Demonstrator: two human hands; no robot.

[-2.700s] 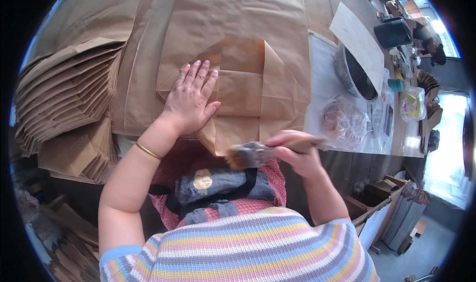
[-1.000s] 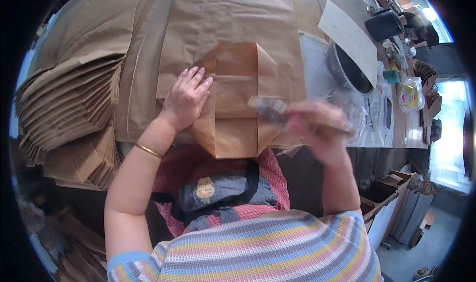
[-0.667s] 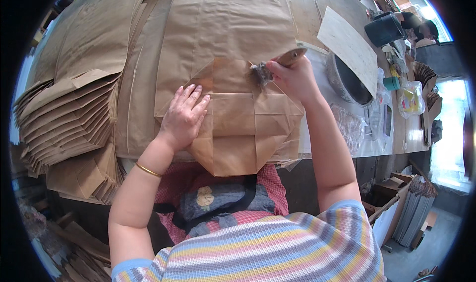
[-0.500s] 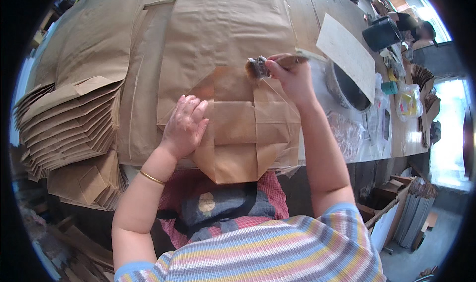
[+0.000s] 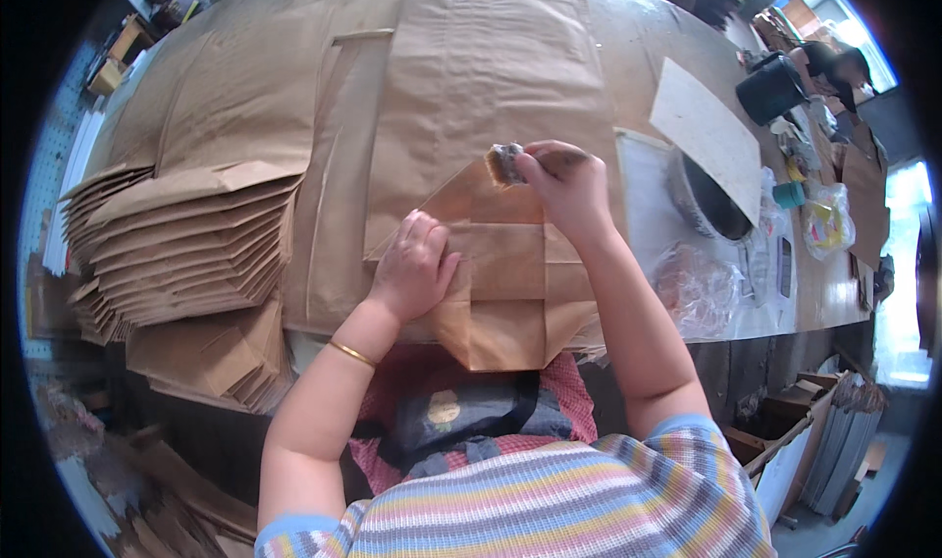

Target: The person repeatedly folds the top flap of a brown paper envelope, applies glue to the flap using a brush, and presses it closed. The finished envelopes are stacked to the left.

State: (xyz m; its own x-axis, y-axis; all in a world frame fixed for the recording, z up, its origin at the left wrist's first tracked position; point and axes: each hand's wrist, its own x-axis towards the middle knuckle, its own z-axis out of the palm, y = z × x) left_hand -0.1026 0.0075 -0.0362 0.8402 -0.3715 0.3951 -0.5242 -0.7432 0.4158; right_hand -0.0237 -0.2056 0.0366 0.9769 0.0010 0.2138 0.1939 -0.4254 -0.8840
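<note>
A brown kraft paper bag lies in front of me, its bottom end opened into a many-sided folded shape that reaches over the table's front edge. My left hand rests on the left side of this fold, fingers stretched out and holding nothing. In my right hand is a glue brush, gripped by its wooden handle. Its bristles, which look wet, are at the far edge of the folded bottom. Whether they touch the paper I cannot tell. My right forearm hides part of the fold's right side.
Fanned stacks of folded paper bags stand at the left. On the right, a pale board partly covers a dark round basin. Crumpled clear plastic lies nearer me. A black bucket and a person are farther right.
My right hand has carried the brush leftward along the far edge of the fold. My left hand stays on the paper. The whole view has shifted a little.
</note>
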